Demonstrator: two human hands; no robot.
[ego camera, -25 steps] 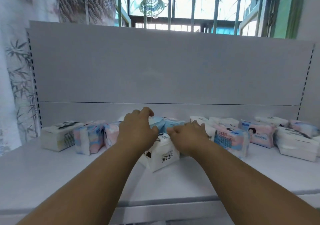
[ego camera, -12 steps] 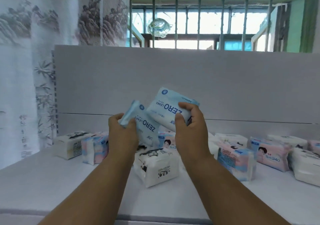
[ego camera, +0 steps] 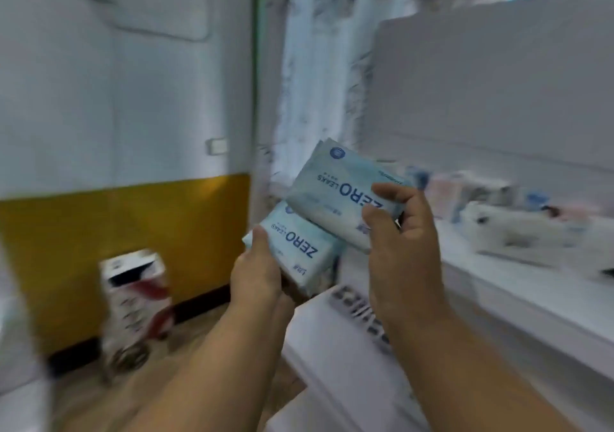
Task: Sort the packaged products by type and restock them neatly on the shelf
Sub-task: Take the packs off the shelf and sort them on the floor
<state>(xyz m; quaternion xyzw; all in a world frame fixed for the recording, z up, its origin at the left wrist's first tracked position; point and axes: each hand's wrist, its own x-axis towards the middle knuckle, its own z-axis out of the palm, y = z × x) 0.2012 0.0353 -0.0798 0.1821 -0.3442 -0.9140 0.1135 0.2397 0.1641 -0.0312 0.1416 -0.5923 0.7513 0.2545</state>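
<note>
Two blue packs held up: left hand (ego camera: 257, 273) grips the lower pack (ego camera: 300, 244), right hand (ego camera: 402, 232) the upper pack (ego camera: 342, 192)

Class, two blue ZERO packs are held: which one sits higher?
The right hand's pack, gripped by the right hand, overlaps above the left hand's pack, held by the left hand.

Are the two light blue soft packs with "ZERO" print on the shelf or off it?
Off it. The right hand grips the upper light blue pack, the left hand the lower one, both left of the blurred white shelf.
</note>
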